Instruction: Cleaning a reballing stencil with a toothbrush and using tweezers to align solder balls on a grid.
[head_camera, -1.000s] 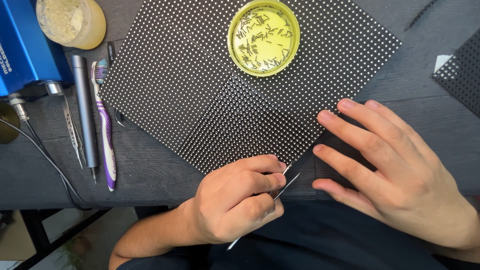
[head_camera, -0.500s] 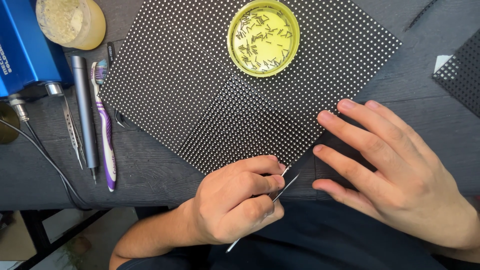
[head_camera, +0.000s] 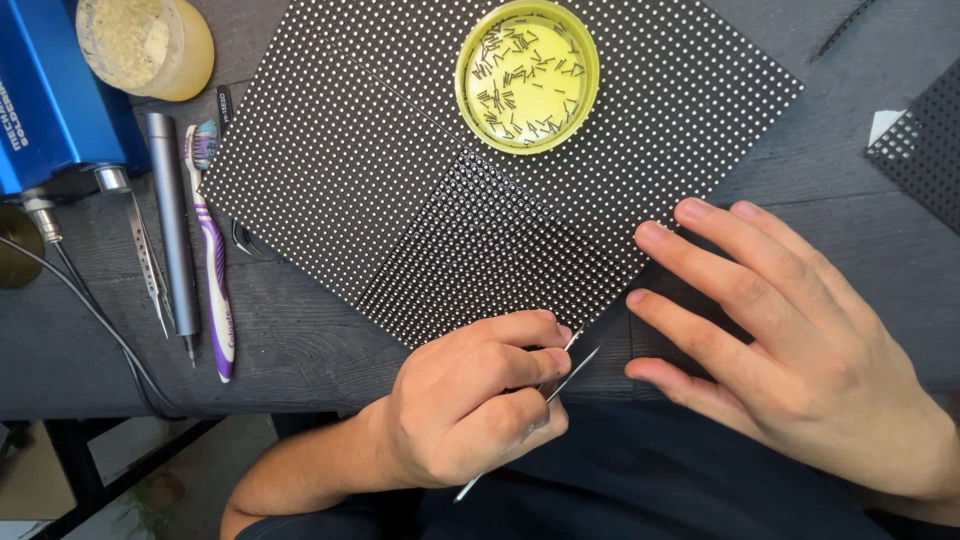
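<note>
A black square panel (head_camera: 400, 190) covered in a fine grid of white dots is laid cornerwise on the dark wood-grain counter (head_camera: 300, 360), its near corner pointing toward the person. A yellow round lid (head_camera: 527, 76) filled with small dark pins is set on the panel's far part. The left hand (head_camera: 470, 410) is curled into a closed grip around slim metal tweezers (head_camera: 560, 385), whose tips are held at the panel's near edge. The right hand (head_camera: 800, 340) is laid open and flat, fingers spread, the fingertips pressed on the panel's right near edge. A purple toothbrush (head_camera: 215, 270) and a grey pen-like tool (head_camera: 170, 230) are seen to the left.
</note>
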